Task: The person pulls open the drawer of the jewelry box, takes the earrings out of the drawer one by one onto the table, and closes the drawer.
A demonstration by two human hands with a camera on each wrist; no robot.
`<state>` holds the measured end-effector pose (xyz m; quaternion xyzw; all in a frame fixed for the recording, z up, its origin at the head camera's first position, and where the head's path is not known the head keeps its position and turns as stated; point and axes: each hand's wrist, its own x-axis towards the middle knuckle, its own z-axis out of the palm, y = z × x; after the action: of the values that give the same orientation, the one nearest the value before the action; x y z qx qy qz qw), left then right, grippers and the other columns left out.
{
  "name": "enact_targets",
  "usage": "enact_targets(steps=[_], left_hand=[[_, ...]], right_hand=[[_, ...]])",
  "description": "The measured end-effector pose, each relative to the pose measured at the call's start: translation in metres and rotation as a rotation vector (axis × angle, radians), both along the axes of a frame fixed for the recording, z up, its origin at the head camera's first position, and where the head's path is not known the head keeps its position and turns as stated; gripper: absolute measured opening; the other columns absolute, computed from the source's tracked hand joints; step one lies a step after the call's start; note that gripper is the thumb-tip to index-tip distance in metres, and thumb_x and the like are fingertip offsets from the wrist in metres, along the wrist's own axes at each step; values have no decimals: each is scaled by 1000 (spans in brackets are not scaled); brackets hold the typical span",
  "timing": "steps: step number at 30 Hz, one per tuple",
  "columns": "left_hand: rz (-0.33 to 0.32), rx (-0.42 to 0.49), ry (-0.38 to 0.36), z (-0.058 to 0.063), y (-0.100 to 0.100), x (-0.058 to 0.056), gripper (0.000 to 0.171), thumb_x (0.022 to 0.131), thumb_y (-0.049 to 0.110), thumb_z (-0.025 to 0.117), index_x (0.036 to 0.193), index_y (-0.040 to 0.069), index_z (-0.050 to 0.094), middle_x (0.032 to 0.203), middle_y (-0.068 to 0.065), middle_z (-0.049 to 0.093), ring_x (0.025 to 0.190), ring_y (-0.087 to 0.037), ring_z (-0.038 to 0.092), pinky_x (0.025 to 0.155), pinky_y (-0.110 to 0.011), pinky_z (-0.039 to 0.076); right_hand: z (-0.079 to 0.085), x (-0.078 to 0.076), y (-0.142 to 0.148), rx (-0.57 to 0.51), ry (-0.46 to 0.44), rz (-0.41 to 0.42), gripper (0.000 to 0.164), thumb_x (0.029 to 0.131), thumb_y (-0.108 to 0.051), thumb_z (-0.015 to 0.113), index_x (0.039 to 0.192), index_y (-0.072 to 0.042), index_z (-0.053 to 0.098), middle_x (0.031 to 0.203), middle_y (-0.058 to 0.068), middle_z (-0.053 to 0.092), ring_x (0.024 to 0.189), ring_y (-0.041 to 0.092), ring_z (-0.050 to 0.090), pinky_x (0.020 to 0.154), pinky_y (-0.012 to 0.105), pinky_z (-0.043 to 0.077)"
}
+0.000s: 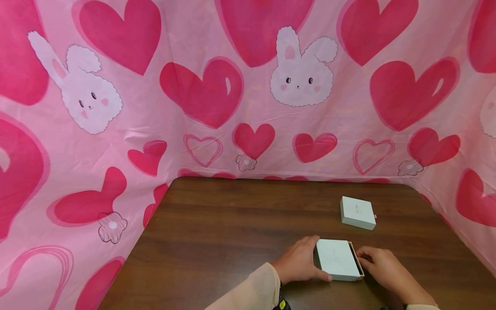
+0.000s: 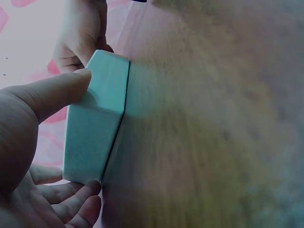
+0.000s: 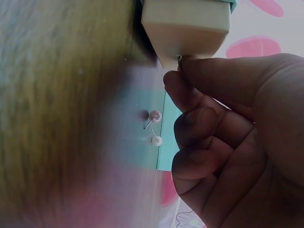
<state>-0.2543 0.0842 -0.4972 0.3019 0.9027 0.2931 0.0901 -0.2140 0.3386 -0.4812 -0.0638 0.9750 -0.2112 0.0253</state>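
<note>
A small pale-green drawer box (image 1: pixel 338 258) lies on the table, its cream inner drawer (image 3: pixel 187 28) sticking out a little on the right. My left hand (image 1: pixel 300 261) grips the sleeve of the box, thumb on the near side and fingers round the far left corner. On the drawer's front, my right hand (image 1: pixel 381 267) pinches a small pull tab (image 3: pixel 180 61) between thumb and forefinger; the fingertips hide most of it. What the drawer contains is hidden.
A second pale-green box (image 1: pixel 357 212) lies behind, with a small tab on its right side. In the right wrist view, two small pale round pieces with thin pins (image 3: pixel 155 117) appear beside it. A pink heart-print cloth (image 1: pixel 248 107) surrounds the brown wooden table (image 1: pixel 232 224).
</note>
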Motion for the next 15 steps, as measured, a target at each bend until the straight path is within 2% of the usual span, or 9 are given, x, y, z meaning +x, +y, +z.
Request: enact_targets(steps=[15], left_hand=[[-11, 5, 41, -4, 5, -2, 98, 66, 62, 82, 143, 16, 43, 137, 8, 48, 119, -6, 48, 93, -27, 43]], right_hand=[[-2, 0, -1, 12, 26, 6, 9, 86, -6, 72, 89, -14, 69, 85, -3, 66, 72, 13, 53, 65, 37, 46]])
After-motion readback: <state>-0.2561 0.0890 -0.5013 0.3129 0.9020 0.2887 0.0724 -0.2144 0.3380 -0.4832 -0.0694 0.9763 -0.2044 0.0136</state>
